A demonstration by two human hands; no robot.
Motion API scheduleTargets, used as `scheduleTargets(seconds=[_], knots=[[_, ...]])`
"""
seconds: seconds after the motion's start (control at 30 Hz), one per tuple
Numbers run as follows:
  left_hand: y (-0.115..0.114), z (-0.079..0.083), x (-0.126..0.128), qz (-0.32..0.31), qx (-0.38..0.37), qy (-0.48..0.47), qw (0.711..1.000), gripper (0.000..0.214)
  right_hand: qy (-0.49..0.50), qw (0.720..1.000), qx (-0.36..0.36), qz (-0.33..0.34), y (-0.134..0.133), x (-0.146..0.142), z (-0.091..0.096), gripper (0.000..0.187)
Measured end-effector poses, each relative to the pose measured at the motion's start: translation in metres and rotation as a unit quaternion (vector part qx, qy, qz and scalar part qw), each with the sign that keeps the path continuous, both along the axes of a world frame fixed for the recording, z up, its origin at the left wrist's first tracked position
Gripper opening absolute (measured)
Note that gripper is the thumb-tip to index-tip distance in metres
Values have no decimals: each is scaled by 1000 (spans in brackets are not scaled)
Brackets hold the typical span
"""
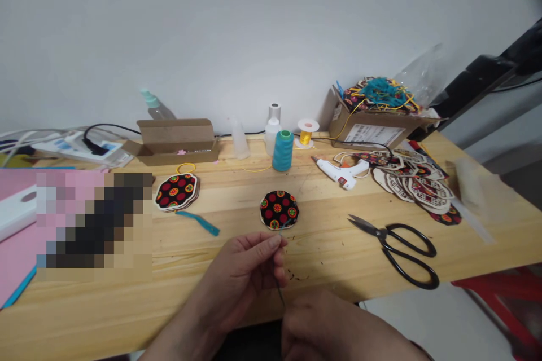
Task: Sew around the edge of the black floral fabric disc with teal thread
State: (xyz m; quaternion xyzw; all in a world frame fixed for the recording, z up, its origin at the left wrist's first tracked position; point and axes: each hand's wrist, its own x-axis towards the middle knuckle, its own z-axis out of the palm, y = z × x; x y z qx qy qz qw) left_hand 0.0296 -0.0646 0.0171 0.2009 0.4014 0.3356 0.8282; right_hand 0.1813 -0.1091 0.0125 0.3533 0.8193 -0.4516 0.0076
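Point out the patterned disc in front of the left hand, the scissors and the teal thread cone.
Patterned disc (pixel 279 210), head view: middle of its face.
Scissors (pixel 381 234), head view: the pivot.
Teal thread cone (pixel 283 152), head view: the wound thread.

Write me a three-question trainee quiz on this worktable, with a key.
1. Multiple choice: which lies to the right of the round patterned piece? (a) green-capped bottle (b) scissors (c) pink sheet
2. True or false: the left hand rests flat on the table.
3. Fill in: the large thread cone is ____, and the spool of yellow thread stands near it.

Key: 1. b. 2. False; it holds a thin cord. 3. Blue-green.
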Motion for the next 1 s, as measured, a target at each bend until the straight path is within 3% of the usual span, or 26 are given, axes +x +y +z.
scheduleTargets(seconds=[0.17, 0.47, 0.57, 0.67, 0.73, 0.83, 0.93, 1.0], knots=[[3, 1, 0, 18, 8, 12, 1000, 11, 6, 994, -52, -92, -8, 9, 12, 15], [8, 4, 4, 56, 29, 26, 998, 11, -28, 988, -112, -106, -5, 7, 19, 17], [10, 1, 5, 74, 34, 35, 996, 12, 11, 984, -124, -126, -7, 14, 13, 15], [12, -4, 5, 83, 42, 46, 995, 13, 85, 967, -85, -226, -2, 28, 6, 12], [12, -7, 5, 85, 49, 49, 994, 14, 150, 927, -81, -334, 8, 36, 6, 19], [11, -8, 4, 87, 55, 55, 993, 15, 293, 828, -160, -450, 31, 36, 11, 24], [7, -8, 4, 85, 68, 65, 992, 16, 405, 724, -297, -474, 53, 24, 14, 33], [5, -7, 5, 78, 81, 77, 991, 16, 438, 671, -376, -466, 63, 17, 13, 36]])
